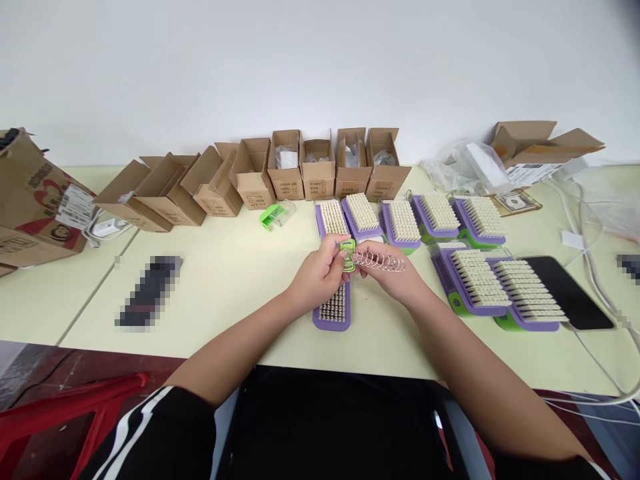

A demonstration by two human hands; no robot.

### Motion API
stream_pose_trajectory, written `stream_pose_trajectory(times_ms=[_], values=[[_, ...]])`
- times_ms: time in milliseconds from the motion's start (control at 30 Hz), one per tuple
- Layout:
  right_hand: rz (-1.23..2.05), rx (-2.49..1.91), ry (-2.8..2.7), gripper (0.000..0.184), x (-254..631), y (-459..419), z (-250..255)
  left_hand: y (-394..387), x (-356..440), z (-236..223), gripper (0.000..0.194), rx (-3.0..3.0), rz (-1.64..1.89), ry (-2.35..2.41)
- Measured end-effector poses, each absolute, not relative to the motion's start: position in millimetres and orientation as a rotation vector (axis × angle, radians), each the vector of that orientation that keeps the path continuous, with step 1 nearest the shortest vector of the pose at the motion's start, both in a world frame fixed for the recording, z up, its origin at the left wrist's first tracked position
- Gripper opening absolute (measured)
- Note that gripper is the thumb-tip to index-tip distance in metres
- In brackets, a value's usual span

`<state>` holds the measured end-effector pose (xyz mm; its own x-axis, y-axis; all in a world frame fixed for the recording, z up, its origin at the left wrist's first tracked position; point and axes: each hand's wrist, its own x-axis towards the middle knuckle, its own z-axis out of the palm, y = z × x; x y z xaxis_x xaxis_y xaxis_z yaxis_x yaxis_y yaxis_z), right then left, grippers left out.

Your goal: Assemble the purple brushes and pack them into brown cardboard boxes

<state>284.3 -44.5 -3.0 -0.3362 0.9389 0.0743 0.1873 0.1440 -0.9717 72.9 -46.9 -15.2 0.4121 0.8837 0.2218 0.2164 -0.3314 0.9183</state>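
My left hand [323, 270] pinches a small green plastic clip [348, 255] at the middle of the table. My right hand [395, 273] grips a thin metal coil spring [383, 261] whose left end meets the clip. Both hands hover just above a purple brush [334, 310] with pale bristles that lies on the table. Several more purple and green brushes [403, 223] sit in a row behind my hands.
A row of small open cardboard boxes [285, 173] lines the back of the pale yellow table [235, 280]. A green part [273, 217] lies near them. More brushes [500, 287] and a black pad [570, 293] sit at right, with white cables [595, 267]. A large box [35, 200] stands far left.
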Motion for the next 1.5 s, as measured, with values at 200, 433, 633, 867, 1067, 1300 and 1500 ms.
stream_pose_trajectory(times_ms=[200,433,633,867,1067,1300,1500], values=[[1.176,-1.196,-1.668,0.047,281,-48,-2,-47,74,-13,0.03,1.85,0.937,0.991],[1.107,-1.175,-1.608,0.051,275,-52,0,-45,76,-17,0.031,1.777,0.961,0.97],[1.189,-1.042,-1.502,0.055,271,-52,1,-40,73,-23,0.04,1.657,0.964,0.783],[1.204,-1.038,-1.52,0.053,273,-52,-3,-38,72,-24,0.042,1.535,0.958,0.707],[1.113,-1.113,-1.601,0.051,277,-53,-3,-37,70,-21,0.04,1.607,0.942,0.742],[0.96,-1.209,-1.604,0.052,271,-54,-7,-34,72,-20,0.038,1.558,0.929,0.741],[1.023,-1.17,-1.566,0.053,270,-53,-4,-34,75,-18,0.039,1.534,0.943,0.748]])
